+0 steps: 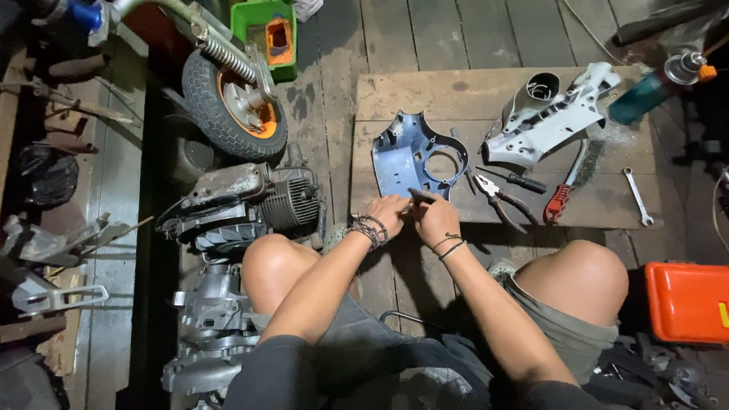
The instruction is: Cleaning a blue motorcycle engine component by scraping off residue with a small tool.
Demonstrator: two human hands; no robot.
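- The person's bare knees and grey shorts fill the bottom of the view, both forearms reaching forward between them over the wooden floor.
- The left hand point(389, 212), with dark bracelets at the wrist, has its fingers curled in toward the right hand; what they hold is too small to tell.
- The right hand point(434, 218), thin bands at its wrist, pinches a small dark tool point(420, 195) between thumb and fingers, its tip pointing left toward the left hand.
- The two hands meet at the near edge of a flat wooden board point(607, 201) lying on the floor.
- Just beyond the fingers, a blue plastic cover point(402, 163) with a round hole stands tilted on the board.
- To its right lie pliers point(497, 196) with dark handles, a black screwdriver point(518, 180), a red-handled wire brush point(568, 186) and a spanner point(638, 196).
- A white plastic housing point(550, 118) rests at the far right of the board, a teal spray can point(653, 87) beside it.
- Left of the knees sits a small engine point(250, 205), with a small wheel point(231, 102) with an orange hub beyond it.
- An orange case point(687, 300) sits by the right knee.
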